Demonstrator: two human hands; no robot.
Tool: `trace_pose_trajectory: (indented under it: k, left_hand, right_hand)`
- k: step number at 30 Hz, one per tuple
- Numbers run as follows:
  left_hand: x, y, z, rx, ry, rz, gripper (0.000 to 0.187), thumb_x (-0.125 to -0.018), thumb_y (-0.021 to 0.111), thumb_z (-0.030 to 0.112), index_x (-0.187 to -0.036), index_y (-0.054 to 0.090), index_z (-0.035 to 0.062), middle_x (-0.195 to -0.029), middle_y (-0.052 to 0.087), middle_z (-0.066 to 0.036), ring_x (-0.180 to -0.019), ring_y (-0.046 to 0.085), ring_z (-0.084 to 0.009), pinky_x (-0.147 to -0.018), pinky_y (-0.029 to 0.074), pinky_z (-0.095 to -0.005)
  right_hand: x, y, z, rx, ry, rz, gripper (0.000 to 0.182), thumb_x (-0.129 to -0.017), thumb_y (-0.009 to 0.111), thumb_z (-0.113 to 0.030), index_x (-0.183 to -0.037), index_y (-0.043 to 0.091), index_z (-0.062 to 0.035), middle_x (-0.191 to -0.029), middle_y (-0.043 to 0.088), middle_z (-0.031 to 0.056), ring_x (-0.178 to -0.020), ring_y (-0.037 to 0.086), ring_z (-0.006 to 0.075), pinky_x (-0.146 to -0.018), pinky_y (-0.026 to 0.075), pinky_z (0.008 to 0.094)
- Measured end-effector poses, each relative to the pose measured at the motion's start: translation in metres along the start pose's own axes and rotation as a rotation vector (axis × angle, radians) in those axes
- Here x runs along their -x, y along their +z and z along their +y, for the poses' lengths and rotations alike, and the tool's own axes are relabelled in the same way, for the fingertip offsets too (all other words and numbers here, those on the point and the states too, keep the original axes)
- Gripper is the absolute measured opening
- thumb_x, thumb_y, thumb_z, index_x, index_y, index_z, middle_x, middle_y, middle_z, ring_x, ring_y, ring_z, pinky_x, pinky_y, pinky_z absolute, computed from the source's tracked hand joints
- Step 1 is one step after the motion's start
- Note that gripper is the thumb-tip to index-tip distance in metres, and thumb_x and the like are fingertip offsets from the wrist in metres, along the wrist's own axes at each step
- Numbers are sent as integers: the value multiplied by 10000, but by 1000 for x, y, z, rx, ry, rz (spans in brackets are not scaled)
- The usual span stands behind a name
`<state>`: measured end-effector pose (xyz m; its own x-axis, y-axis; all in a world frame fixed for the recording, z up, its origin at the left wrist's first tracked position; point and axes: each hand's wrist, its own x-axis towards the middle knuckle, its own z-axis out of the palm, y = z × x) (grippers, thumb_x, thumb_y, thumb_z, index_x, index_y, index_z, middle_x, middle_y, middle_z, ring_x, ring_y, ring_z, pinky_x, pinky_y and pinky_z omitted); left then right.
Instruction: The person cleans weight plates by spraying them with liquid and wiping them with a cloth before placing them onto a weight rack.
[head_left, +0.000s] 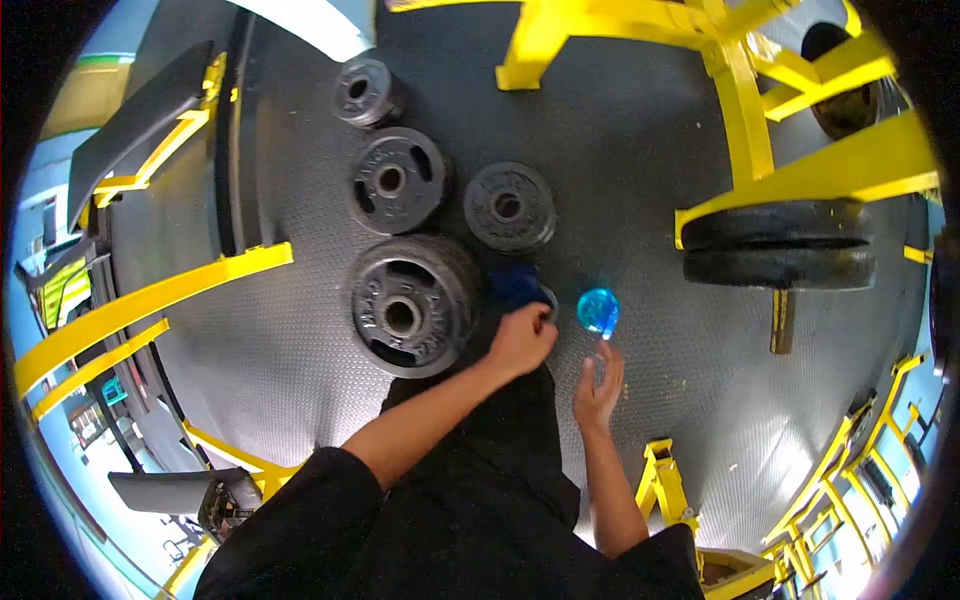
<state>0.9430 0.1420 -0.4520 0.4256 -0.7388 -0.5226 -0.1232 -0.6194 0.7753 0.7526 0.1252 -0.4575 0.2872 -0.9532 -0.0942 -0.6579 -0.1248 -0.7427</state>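
My left hand (525, 340) is closed, its fingers curled at the edge of a small grey round rim (550, 302); I cannot tell what, if anything, it grips. Just beyond it lies a dark blue cloth (514, 285). A shiny, see-through blue bottle-like object (598, 308) is on the floor to the right. My right hand (599, 388) has its thumb and fingers apart, with the fingertips right at the near side of the blue object. Left of my left hand is a stack of large black weight plates (455, 300).
More black plates (405, 212) lie in smaller stacks further ahead, with one stack (508, 208) beyond the cloth. Two plates (780, 262) hang on a yellow rack (745, 130) at right. Yellow frame legs (160, 300) reach in from the left. Textured black matting (620, 180) covers the floor.
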Motion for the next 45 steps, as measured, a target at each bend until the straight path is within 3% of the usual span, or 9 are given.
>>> trace_pose_trajectory:
  k: [4, 10, 12, 14, 16, 19, 32, 40, 45]
  left_hand:
    - [70, -56, 37, -68, 381, -152, 292, -826, 628, 151, -1081, 630, 8, -879, 670, -213, -785, 667, -370, -705, 527, -442]
    - [139, -134, 34, -253, 217, -400, 364, -846, 595, 208, -1170, 611, 43, -1041, 662, -208, -967, 650, -386, -852, 522, -485]
    - [143, -153, 8, -250, 208, -322, 374, -850, 591, 217, -1182, 613, 47, -1063, 658, -205, -996, 644, -383, -882, 515, -485]
    - [149, -179, -16, -265, 191, -381, 372, -849, 600, 216, -1181, 619, 48, -1093, 648, -198, -1071, 615, -379, -928, 490, -486]
    - [154, -214, -25, -301, 181, -278, 362, -855, 590, 219, -1169, 627, 43, -1139, 637, -189, -1079, 610, -378, -914, 494, -486]
    - [149, -234, -61, -389, 77, 269, 519, -881, 557, 152, -1364, 462, -11, -1353, 512, -256, -1175, 552, -419, -990, 457, -495]
    - [125, -226, -118, -485, -253, 93, 582, -930, 470, 94, -1476, 305, -26, -1535, 319, -247, -1048, 645, -413, -902, 547, -466]
    - [119, -242, -117, -420, -200, 151, 477, -950, 457, 168, -1416, 467, 64, -1314, 577, -223, -950, 658, -427, -880, 543, -468]
    - [119, -261, -108, -142, -268, 159, 427, -965, 471, 245, -1324, 569, 35, -1165, 640, -250, -921, 671, -418, -852, 540, -456]
  right_hand:
    - [-7, 5, -68, -887, 683, -305, 447, -1037, 434, -268, -1377, 491, 17, -1098, 632, 126, -969, 616, 225, -833, 510, 368]
    - [-2, 94, -53, -668, 526, -539, 493, -1046, 345, -373, -1285, 539, 12, -1178, 613, 138, -1049, 594, 234, -908, 486, 389]
    - [-1, 133, -64, -714, 595, -237, 490, -1025, 359, -395, -1272, 520, -4, -1233, 587, 165, -1123, 574, 282, -956, 463, 438]
    - [8, 124, -133, -147, 359, -248, 511, -987, 453, -344, -1269, 515, 79, -1334, 489, 302, -1273, 450, 445, -1128, 275, 515]
    - [22, 133, -130, 686, -446, -483, 593, -952, 515, -377, -1295, 479, 106, -1331, 473, 342, -1302, 390, 512, -1153, 209, 570]
    - [24, 144, -155, 687, -391, -497, 665, -962, 480, -457, -1310, 479, 110, -1339, 481, 324, -1345, 346, 486, -1171, 171, 571]
    - [-14, 179, -186, 492, -824, -538, 445, -979, 469, -266, -1275, 533, 61, -1352, 510, 238, -1346, 418, 399, -1136, 305, 508]
    - [52, 140, -160, 489, -630, -540, 400, -950, 494, -233, -1234, 582, 35, -1284, 564, 196, -1334, 437, 376, -1137, 300, 512]
    - [31, 166, -165, 309, -1026, -827, 396, -900, 549, -253, -1198, 626, -5, -1243, 592, 160, -1227, 515, 319, -1097, 347, 503]
